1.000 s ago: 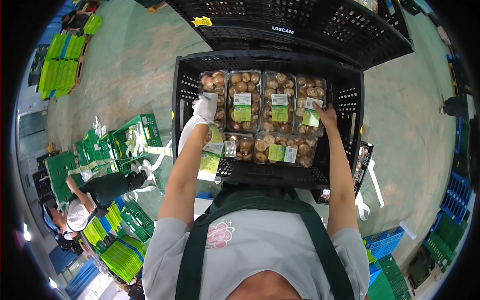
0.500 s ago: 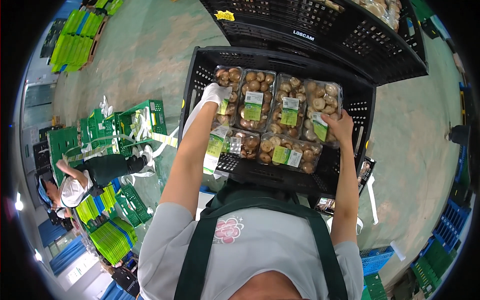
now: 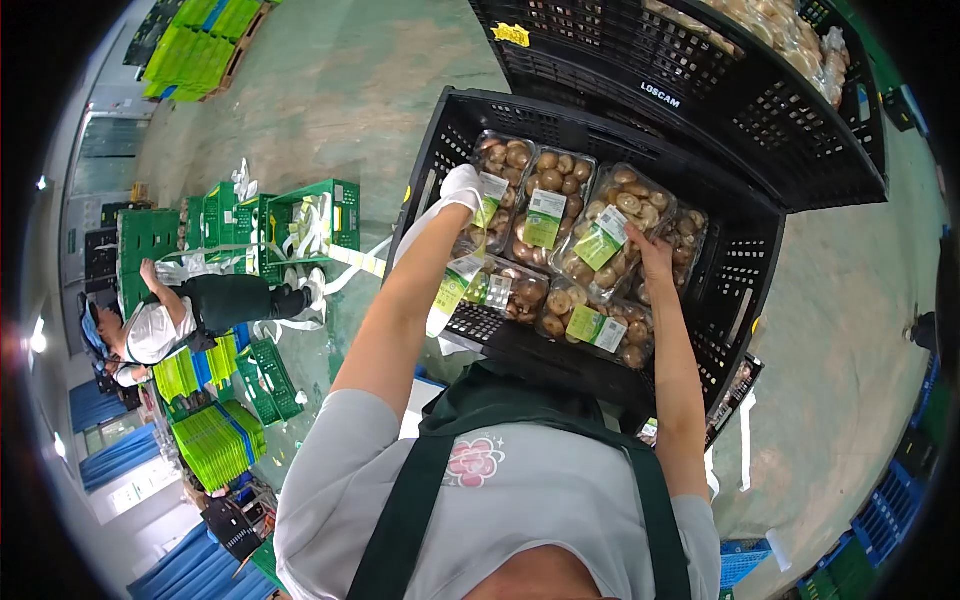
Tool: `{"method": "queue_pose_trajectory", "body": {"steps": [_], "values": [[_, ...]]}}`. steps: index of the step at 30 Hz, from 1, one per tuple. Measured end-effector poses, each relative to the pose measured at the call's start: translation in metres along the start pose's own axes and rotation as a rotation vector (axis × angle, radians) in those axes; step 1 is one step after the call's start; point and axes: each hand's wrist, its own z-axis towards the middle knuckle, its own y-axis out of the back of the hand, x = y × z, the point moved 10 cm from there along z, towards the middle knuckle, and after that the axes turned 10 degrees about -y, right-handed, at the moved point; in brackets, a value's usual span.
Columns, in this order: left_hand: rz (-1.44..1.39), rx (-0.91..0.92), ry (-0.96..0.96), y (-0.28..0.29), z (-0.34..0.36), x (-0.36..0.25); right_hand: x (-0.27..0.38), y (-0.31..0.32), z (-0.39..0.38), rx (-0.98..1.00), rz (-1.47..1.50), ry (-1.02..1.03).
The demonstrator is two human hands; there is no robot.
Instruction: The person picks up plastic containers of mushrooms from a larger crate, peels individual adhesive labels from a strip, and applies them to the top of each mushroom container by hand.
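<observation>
Clear packs of brown mushrooms, several of them, lie in a black crate [image 3: 735, 290] in front of me. My left hand [image 3: 462, 188], in a white glove, is closed at the left edge of the far-left pack [image 3: 503, 156]. A strip of green-and-white labels [image 3: 452, 284] trails from that hand, passing partly behind my forearm. My bare right hand [image 3: 652, 258] grips the right side of a tilted mushroom pack [image 3: 632, 196], which overlaps the pack [image 3: 687, 228] to its right. A green-and-white label [image 3: 601, 238] shows on the tilted pack. Two packs lie crosswise nearer me.
Another black crate [image 3: 690, 110] with bagged produce stands beyond mine. At left, a person [image 3: 190, 315] works among green crates [image 3: 330, 215] with label strips. Bright green folded crates [image 3: 215, 445] are stacked lower left. A blue crate [image 3: 742, 560] stands lower right.
My right hand has gone from the rightmost pack's lower edge to the side of the tilted pack, which now overlaps its neighbour. My left hand stays at the far-left pack. The view has shifted.
</observation>
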Motion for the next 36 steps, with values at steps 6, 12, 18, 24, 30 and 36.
{"method": "queue_pose_trajectory", "body": {"steps": [6, 12, 18, 24, 30, 36], "values": [[0.186, 0.005, -0.197, -0.005, 0.005, -0.015, 0.000, -0.003, 0.014, -0.070, -0.150, 0.026], [-0.005, -0.419, -0.320, 0.064, -0.040, -0.042, -0.010, -0.012, 0.014, 0.155, -0.059, -0.058], [-0.367, -0.146, -0.229, 0.055, -0.064, -0.047, 0.012, -0.008, -0.007, 0.166, 0.016, -0.027], [-0.489, -0.321, -0.187, 0.082, -0.064, 0.002, 0.030, 0.012, -0.028, 0.094, 0.019, 0.207], [-1.346, 0.321, -0.021, 0.029, -0.079, -0.035, 0.053, 0.052, -0.069, -0.043, 0.084, 0.439], [-1.115, 0.366, 0.108, -0.014, -0.077, -0.075, 0.007, 0.095, -0.066, 0.118, 0.577, 0.253]]}}
